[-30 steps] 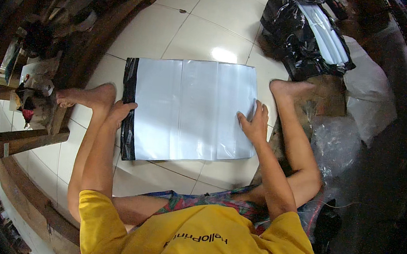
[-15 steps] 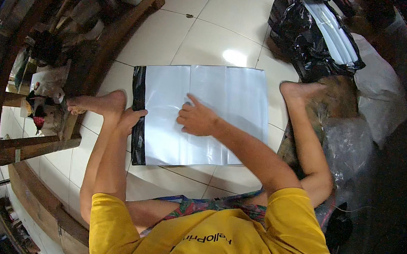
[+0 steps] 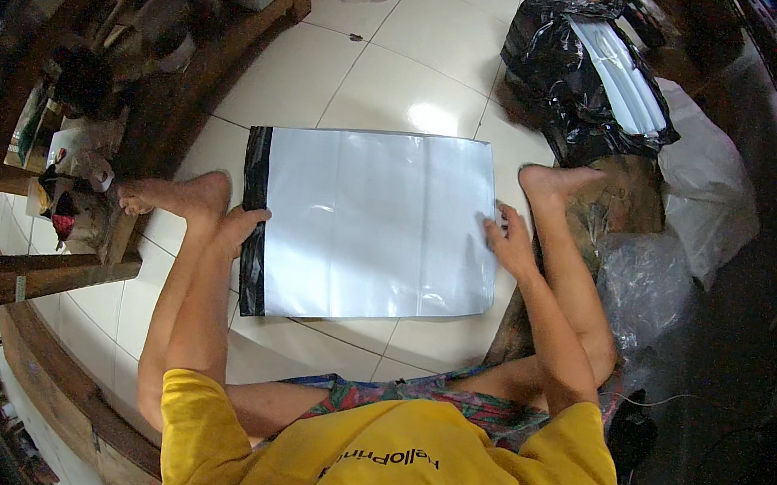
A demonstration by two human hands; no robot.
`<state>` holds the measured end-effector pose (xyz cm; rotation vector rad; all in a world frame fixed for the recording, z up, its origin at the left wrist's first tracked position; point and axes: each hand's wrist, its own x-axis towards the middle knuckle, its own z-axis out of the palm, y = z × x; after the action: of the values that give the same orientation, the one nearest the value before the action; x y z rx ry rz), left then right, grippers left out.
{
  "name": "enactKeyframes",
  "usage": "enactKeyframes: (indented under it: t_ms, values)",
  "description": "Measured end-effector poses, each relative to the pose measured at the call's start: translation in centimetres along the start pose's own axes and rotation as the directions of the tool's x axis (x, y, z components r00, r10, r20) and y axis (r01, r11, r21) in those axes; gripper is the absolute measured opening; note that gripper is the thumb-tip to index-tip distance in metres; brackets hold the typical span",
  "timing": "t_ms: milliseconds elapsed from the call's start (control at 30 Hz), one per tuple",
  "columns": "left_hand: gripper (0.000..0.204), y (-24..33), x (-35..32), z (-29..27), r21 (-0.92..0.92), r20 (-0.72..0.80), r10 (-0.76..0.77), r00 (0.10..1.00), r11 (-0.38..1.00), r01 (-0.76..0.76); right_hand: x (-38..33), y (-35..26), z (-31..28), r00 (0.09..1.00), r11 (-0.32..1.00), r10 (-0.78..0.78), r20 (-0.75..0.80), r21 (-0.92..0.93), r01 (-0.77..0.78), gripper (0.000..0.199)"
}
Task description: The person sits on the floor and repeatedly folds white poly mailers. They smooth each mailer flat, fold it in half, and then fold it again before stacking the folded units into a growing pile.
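A large pale plastic mailing bag (image 3: 366,226) with a black strip (image 3: 254,228) along its left side lies flat on the floor between my legs. My left hand (image 3: 241,225) is closed on that strip, its thumb on top and the other fingers mostly out of sight. At the bag's right edge is my right hand (image 3: 510,241), its fingers apart and bent a little, the tips touching or just over the edge. Faint fold lines run across the bag's surface.
A black plastic sack (image 3: 557,76) holding more folded pale bags stands at the upper right. Clear and white plastic wrapping (image 3: 645,279) lies beside my right leg. A wooden shelf (image 3: 205,100) with mixed items stands on the left. White tiles (image 3: 396,82) cover the floor.
My right hand has moved from the middle of the bag to its right edge. The bag's surface looks flatter now. My left hand has stayed at the black strip.
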<state>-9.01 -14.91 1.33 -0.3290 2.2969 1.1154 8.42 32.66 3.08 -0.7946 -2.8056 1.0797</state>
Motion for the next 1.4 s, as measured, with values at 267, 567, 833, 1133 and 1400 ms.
enactKeyframes:
  t_ms: [267, 567, 833, 1133, 1400]
  values:
    - [0.08, -1.0, -0.1, -0.1, 0.027, -0.034, 0.011, 0.999, 1.0, -0.01, 1.8, 1.6, 4.3, 0.985, 0.959, 0.171, -0.016, -0.226, -0.17, 0.061]
    - [0.082, 1.9, -2.1, 7.2, 0.46, -0.193, 0.156, 0.969, 0.886, -0.051, 3.2, 7.5, 5.6, 0.996, 0.997, -0.008, -0.088, -0.076, 0.001, 0.048]
    - [0.068, -1.2, -0.4, 3.5, 0.045, -0.11, 0.005, 0.994, 0.999, 0.0, 0.9, -1.5, 3.4, 0.962, 0.945, 0.272, -0.005, -0.187, -0.268, 0.09]
    - [0.071, 0.1, -2.0, 7.0, 0.32, -0.296, 0.103, 0.95, 0.947, -0.003, 0.8, -1.8, 4.0, 0.956, 0.915, 0.294, -0.022, -0.281, -0.288, 0.094]
    - [0.055, -7.1, 2.5, 8.2, 0.513, -0.453, 0.356, 0.817, 0.854, -0.089, 2.4, 1.6, 4.5, 0.995, 0.965, 0.091, -0.04, -0.245, -0.098, 0.065]
